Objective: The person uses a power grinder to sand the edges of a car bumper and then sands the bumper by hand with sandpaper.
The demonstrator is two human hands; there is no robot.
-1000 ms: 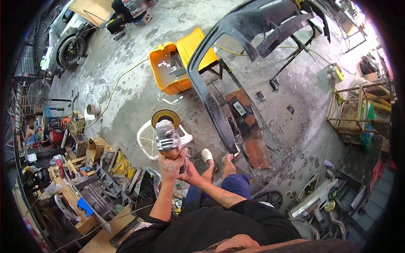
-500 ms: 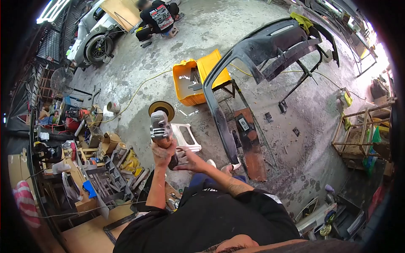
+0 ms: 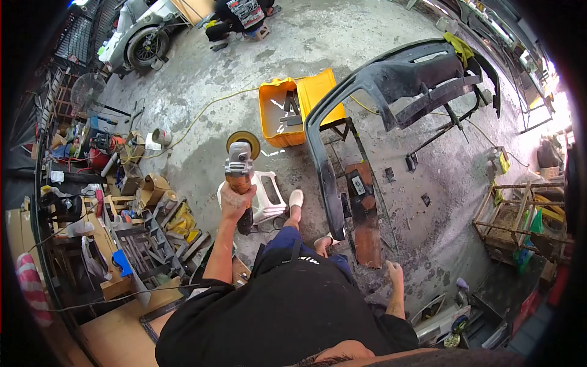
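Note:
My left hand (image 3: 235, 200) is closed around the body of an angle grinder (image 3: 238, 168), held upright in front of me. Its round brownish disc (image 3: 243, 144) is at the far end, and its dark rear end hangs below my fist. A white plastic stool (image 3: 267, 196) stands on the floor just behind the tool. My right hand (image 3: 395, 273) hangs low at my right side with nothing visible in it, its fingers loosely apart. Nearest to it lies a reddish-brown board (image 3: 369, 244). The black car bumper (image 3: 391, 79) is propped up ahead on the right.
A yellow crate (image 3: 279, 116) holding dark blocks stands ahead. A yellow cable (image 3: 205, 110) crosses the concrete floor. Clutter with cardboard boxes (image 3: 156, 188) and metal pieces fills the left. A wooden rack (image 3: 513, 211) stands right. A person (image 3: 244, 15) crouches near a car (image 3: 131, 40).
My right hand has left the grinder's rear end and dropped to my right side. The grinder stays in my left hand, slightly higher in view. One foot has come forward beside the stool.

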